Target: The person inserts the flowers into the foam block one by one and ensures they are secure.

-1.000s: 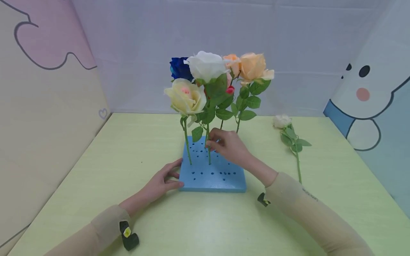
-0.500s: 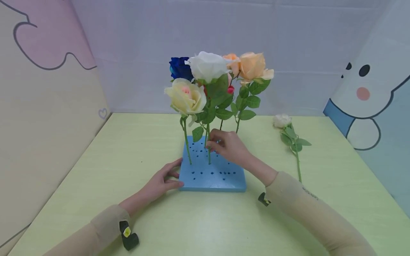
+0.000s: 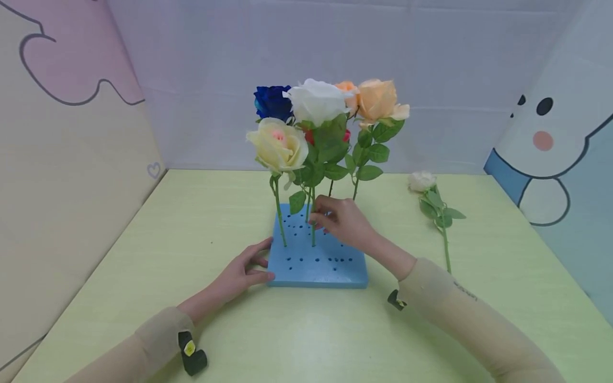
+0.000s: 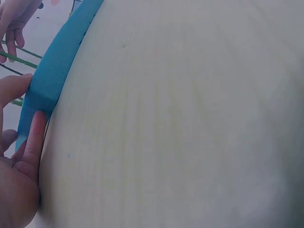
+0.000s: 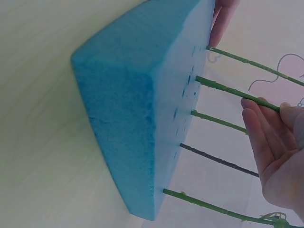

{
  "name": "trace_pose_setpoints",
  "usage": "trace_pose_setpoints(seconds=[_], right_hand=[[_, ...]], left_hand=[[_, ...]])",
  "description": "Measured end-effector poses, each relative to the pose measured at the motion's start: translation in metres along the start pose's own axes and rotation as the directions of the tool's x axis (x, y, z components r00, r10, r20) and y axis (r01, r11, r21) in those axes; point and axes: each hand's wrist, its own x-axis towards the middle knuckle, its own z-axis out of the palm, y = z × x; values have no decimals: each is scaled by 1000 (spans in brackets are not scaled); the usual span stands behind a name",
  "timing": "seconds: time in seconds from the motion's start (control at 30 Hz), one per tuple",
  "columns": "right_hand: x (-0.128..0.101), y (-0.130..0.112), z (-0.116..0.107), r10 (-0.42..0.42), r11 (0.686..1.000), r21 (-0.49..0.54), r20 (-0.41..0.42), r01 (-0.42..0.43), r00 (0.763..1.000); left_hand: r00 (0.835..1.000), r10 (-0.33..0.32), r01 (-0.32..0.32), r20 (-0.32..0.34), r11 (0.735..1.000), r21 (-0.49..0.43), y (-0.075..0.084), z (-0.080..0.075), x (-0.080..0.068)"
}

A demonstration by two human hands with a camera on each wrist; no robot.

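My right hand [image 3: 344, 219] pinches the lower green stem of a white rose [image 3: 317, 101] between thumb and fingers. In the right wrist view this stem [image 5: 223, 87] enters a hole in the blue foam block [image 3: 318, 275]. At the block's left side, my left hand [image 3: 239, 272] rests its spread fingers and thumb against the edge. A cream rose [image 3: 279, 146] with a pinkish centre stands in the block, left of the white one. Behind are a dark blue rose [image 3: 272, 102], peach roses [image 3: 376, 100] and a red bloom largely hidden by leaves.
A loose white rose [image 3: 422, 181] lies on the pale yellow table [image 3: 311, 335], right of the block, its stem pointing toward me. Several small holes dot the block's top. A pale curtain [image 3: 210, 96] hangs behind the table, with cartoon-printed panels on both sides.
The white rose's head has shifted slightly right and down, its stem now more upright. My right hand has moved a little right with it; my left hand stays at the block.
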Motion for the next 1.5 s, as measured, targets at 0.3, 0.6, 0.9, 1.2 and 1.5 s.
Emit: trace_pose_setpoints(seconds=[0.3,0.6,0.9,1.2,1.5], right_hand=[[-2,-2,-1,21,1000,-8,50,-20,999],[-6,1,-1,23,1000,19,44,-24,999],[-5,3,2,12,999,31,24,-12,1000],[-5,3,2,4,998,62,15,-4,1000],[-5,2,2,19,998,54,13,-20,1000]], left_hand=[[1000,6,-6,4,1000,-18,-4,1,-1],[1000,-2,2,9,999,-34,-5,2,-1],[1000,-13,13,1,999,-29,-4,1,-1],[1000,-23,23,-2,999,-29,-3,1,-1],[1000,-12,12,-1,999,-29,-1,1,-1]])
